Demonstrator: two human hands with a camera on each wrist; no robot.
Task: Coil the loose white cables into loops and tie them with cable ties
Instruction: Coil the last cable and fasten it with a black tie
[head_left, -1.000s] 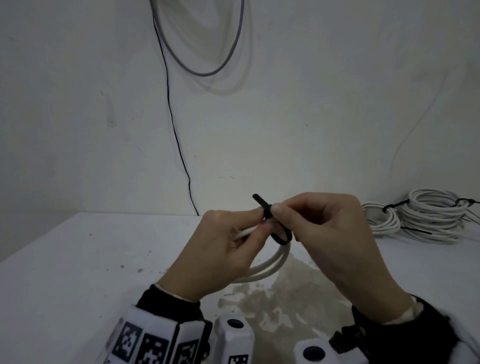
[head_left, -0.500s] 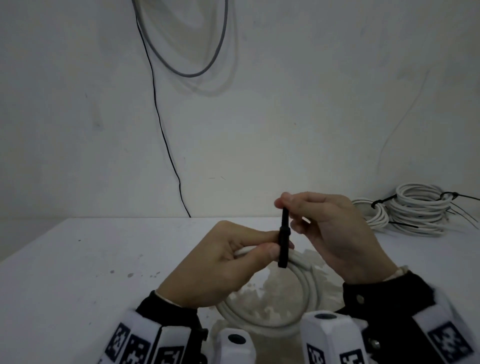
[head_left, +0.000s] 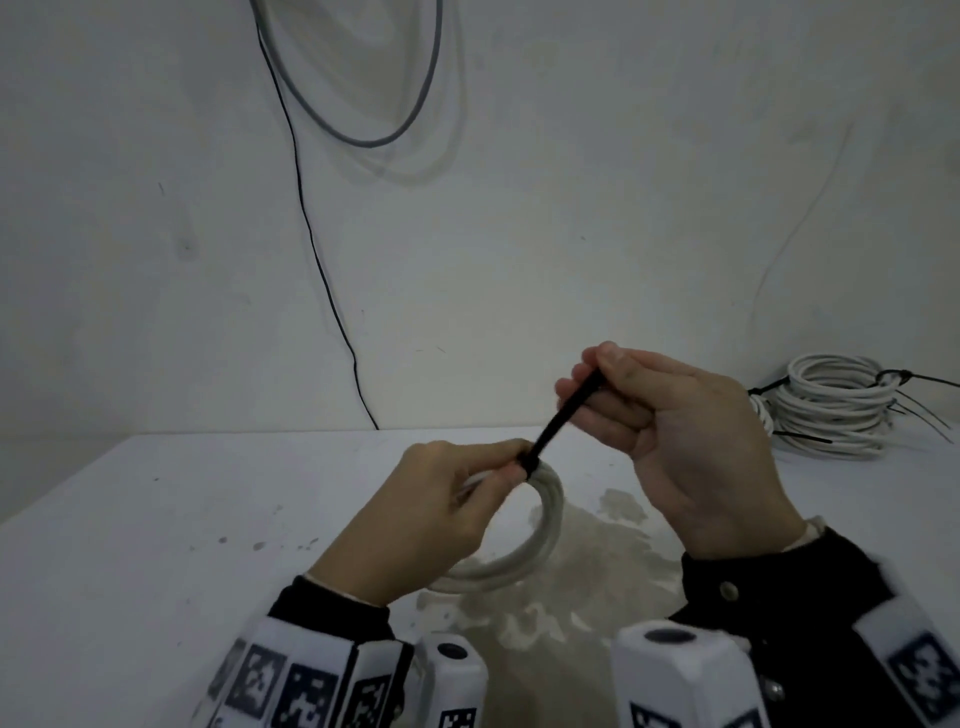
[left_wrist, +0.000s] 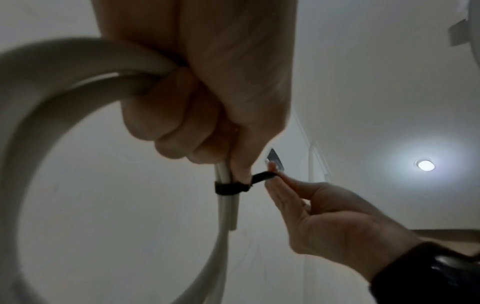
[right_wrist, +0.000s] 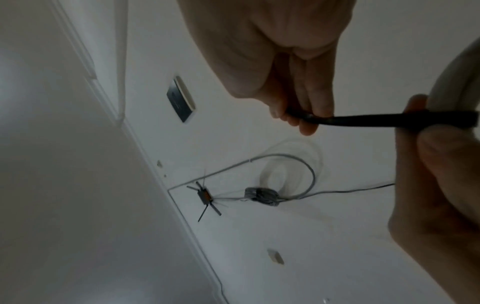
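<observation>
A thin black wire (head_left: 322, 260) hangs down the wall at the left to the back edge of the white table (head_left: 130, 545). Over the table's middle, the left hand (head_left: 441, 514) has its fingers curled round a white cable coil (head_left: 540, 540), with thumb and forefinger pinching the strands where a black cable tie (head_left: 563, 415) wraps them. The coil hangs below that hand, its ring roughly upright and its lowest part close to the stained tabletop; whether it touches is unclear. In the left wrist view the tie's band (left_wrist: 228, 188) circles two side-by-side strands. The tie's free tail runs straight from the band, its long axis slanting up and to the right, into the right hand (head_left: 685, 441), which pinches the tail's end between thumb and fingers. At the far right, tied cable bundles (head_left: 831, 410) lie on the table against the wall.
</observation>
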